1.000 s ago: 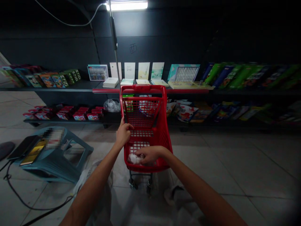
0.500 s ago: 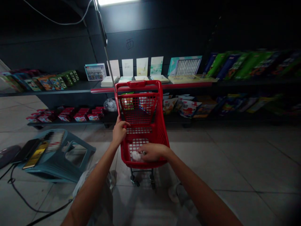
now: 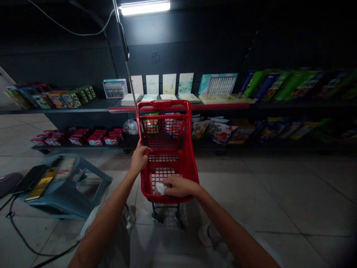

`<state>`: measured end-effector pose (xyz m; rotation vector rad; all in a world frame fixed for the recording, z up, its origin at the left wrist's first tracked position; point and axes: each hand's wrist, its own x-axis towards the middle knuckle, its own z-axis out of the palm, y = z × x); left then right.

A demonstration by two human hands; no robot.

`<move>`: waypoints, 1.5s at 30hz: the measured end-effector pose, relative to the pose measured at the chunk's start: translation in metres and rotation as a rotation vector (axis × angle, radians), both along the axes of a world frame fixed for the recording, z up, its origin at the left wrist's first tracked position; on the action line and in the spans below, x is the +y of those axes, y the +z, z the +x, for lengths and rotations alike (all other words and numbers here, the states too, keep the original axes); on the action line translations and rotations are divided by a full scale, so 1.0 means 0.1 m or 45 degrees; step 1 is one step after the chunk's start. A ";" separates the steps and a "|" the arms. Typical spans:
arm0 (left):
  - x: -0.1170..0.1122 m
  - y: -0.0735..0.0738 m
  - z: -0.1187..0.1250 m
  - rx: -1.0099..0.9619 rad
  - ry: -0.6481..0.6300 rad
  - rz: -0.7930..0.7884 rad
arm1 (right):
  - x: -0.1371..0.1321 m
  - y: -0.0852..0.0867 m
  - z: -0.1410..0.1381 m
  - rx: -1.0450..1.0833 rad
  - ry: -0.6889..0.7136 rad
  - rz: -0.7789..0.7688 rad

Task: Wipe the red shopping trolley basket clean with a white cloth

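A small red shopping cart [image 3: 189, 163] with a grid basket stands in front of me, its handle toward the shelves. My left hand [image 3: 140, 158] is closed around the cart's left rim, fingers hooked over the inside. Low in the basket, by its near edge, my right hand [image 3: 180, 186] is closed on a crumpled white cloth [image 3: 160, 188]. The cloth lies against the red plastic; whether it is fabric or tissue I cannot tell. A thin metal pole [image 3: 130, 76] rises along the cart's left side.
Books [image 3: 169, 85] and boxed sets stand on the dark shelf behind the cart. Snack bags [image 3: 223, 131] and red packs [image 3: 79, 136] fill the lower shelf. A blue-grey stool [image 3: 83, 201] with phones on it is at my left, with cables on the floor.
My right hand has shifted slightly with the white cloth along the basket's near edge. My left hand keeps its hold on the rim. The view has tilted up a little.
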<state>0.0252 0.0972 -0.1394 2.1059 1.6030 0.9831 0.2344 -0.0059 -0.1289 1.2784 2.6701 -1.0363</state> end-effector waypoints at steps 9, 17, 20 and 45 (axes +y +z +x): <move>0.06 -0.08 -0.02 -0.082 -0.096 0.092 | -0.13 0.00 0.18 -0.132 -0.056 0.104; 0.12 -0.07 -0.06 -0.025 -0.124 0.087 | -0.31 0.17 0.34 -0.260 -0.108 0.339; 0.19 -0.08 -0.11 -0.008 -0.126 0.059 | -0.33 0.17 0.37 -0.217 -0.085 0.391; -1.53 -0.16 0.50 0.928 -0.565 -0.075 | -0.40 -0.01 0.24 -0.383 -0.170 0.550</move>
